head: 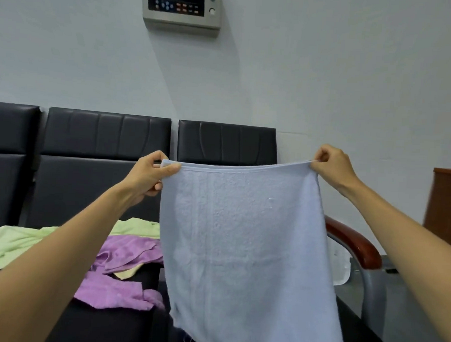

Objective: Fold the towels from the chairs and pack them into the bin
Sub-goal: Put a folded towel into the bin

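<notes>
A pale blue towel hangs spread out in front of me, above the dark chairs. My left hand pinches its upper left corner and my right hand pinches its upper right corner, so the top edge is stretched between them. Behind it on the seats lie a purple towel, a light green towel and a bit of pale yellow towel. No bin is in view.
A row of black padded chairs stands against the grey wall. A red-brown armrest on a grey metal frame ends the row at the right. A wooden cabinet stands at far right. A metal control panel hangs on the wall.
</notes>
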